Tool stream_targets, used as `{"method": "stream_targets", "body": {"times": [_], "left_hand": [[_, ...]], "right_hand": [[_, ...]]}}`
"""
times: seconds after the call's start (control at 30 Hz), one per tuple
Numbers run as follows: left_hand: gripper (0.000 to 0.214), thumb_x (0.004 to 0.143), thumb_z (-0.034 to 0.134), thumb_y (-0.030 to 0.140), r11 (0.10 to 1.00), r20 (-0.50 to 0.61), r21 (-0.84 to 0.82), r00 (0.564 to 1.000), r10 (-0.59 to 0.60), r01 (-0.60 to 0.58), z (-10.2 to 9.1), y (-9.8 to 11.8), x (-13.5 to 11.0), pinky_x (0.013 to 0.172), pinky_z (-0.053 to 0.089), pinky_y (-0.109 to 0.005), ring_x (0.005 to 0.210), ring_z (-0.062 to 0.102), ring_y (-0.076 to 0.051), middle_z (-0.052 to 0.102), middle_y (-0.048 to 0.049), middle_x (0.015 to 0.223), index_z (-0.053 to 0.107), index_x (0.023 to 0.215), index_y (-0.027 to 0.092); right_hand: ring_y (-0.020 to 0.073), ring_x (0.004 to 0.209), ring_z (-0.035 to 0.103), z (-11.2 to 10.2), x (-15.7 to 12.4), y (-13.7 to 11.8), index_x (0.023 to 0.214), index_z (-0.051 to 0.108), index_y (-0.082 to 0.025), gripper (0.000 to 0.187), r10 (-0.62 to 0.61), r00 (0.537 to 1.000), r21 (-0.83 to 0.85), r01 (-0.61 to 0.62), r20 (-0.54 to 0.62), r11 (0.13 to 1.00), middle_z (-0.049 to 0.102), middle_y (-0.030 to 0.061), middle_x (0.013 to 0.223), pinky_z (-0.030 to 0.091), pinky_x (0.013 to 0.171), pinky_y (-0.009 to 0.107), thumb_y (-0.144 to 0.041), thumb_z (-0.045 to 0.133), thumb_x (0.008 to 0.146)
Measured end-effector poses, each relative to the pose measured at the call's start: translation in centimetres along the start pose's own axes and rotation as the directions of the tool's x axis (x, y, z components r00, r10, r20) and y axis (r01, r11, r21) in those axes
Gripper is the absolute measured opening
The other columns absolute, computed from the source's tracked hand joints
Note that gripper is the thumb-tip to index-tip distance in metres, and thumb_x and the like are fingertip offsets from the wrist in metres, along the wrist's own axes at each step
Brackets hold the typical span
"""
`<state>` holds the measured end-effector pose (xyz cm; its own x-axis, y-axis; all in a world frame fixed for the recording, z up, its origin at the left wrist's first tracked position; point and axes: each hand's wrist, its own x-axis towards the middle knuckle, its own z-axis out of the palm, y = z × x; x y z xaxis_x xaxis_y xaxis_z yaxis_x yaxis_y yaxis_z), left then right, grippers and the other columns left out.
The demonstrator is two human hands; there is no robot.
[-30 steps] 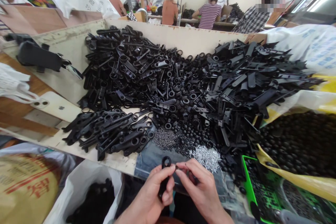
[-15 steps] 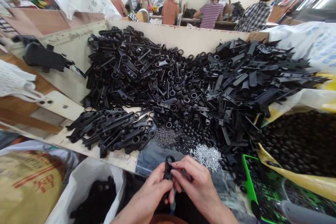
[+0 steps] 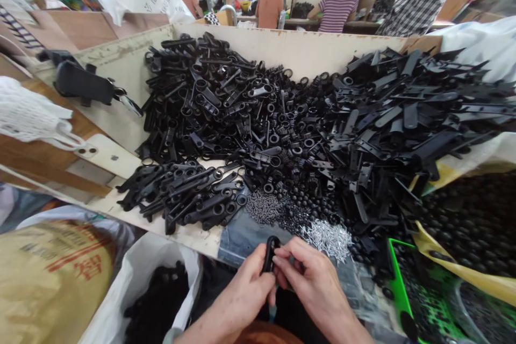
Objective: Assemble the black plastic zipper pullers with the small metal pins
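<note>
My left hand is closed around a black plastic handle part with a ring-shaped end, the ring pointing up and away from me. My right hand is pinched at the edge of that ring; whatever its fingertips hold, if anything, is too small and covered to make out. Just beyond the hands lie a heap of silver metal pins, a patch of small dark grey pieces and some black balls. Similar black ring-ended parts lie in a cluster to the left.
A big pile of black ring-ended parts and one of flat black pieces fill the walled table. At right stand a green tray and a bag of black balls. A white sack stands at left, near a phone. Several people work behind.
The camera view has shifted, so the scene sits further right. My hands stay together on the black part, with the right fingers still at its ring and the part tipped slightly.
</note>
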<state>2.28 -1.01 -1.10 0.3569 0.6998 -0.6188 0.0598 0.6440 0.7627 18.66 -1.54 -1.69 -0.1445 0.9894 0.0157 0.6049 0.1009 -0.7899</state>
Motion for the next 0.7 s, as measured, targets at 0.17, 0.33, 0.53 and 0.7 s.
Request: {"method": "stream_targets", "body": {"times": [0.17, 0.33, 0.53, 0.7], "left_hand": [[0.023, 0.075, 0.054, 0.015, 1.0, -0.025, -0.021, 0.999, -0.021, 0.021, 0.1, 0.0, -0.1, 0.062, 0.038, -0.025, 0.061, 0.049, -0.013, 0.057, 0.0031, 0.067, 0.063, 0.096, 0.019], [0.021, 0.079, 0.056, 0.017, 0.999, 0.0, -0.037, 1.0, 0.029, -0.029, -0.2, 0.1, 0.2, 0.06, 0.038, -0.025, 0.058, 0.047, -0.011, 0.056, 0.0037, 0.072, 0.061, 0.098, 0.019], [0.028, 0.092, 0.059, 0.048, 0.989, 0.032, 0.11, 0.995, 0.1, -0.103, -1.8, -0.6, 1.1, 0.045, 0.026, -0.023, 0.045, 0.038, -0.008, 0.054, 0.0061, 0.061, 0.059, 0.091, 0.02], [0.043, 0.091, 0.058, 0.063, 0.987, 0.048, 0.098, 0.992, 0.12, -0.124, -2.4, -1.4, 1.2, 0.044, 0.023, -0.022, 0.045, 0.034, -0.008, 0.051, 0.0072, 0.059, 0.058, 0.091, 0.02]], "right_hand": [[0.0172, 0.061, 0.066, 0.8, -0.6, 0.0, 0.072, 0.062, -0.026, 0.031, -0.047, 0.997, -0.107, 0.041, -0.056, 0.993, 0.066, 0.0001, 0.071, 0.041, 0.055, 0.026, -0.03, 0.052, 0.102], [0.0174, 0.061, 0.068, 2.0, -1.5, -0.1, 0.088, 0.069, -0.026, 0.027, -0.099, 0.985, -0.156, 0.077, -0.143, 0.985, 0.068, 0.0012, 0.075, 0.043, 0.056, 0.026, -0.029, 0.048, 0.104], [0.0196, 0.069, 0.07, 2.1, -1.6, 0.2, 0.111, 0.073, -0.027, 0.026, -0.196, 0.978, -0.177, 0.181, -0.073, 0.967, 0.072, 0.003, 0.08, 0.048, 0.062, 0.026, -0.021, 0.049, 0.102], [0.02, 0.072, 0.071, 0.8, -1.1, -0.1, 0.114, 0.072, -0.026, 0.028, -0.227, 0.972, -0.218, 0.233, 0.052, 0.948, 0.072, 0.0046, 0.089, 0.051, 0.063, 0.028, -0.022, 0.046, 0.104]]}}
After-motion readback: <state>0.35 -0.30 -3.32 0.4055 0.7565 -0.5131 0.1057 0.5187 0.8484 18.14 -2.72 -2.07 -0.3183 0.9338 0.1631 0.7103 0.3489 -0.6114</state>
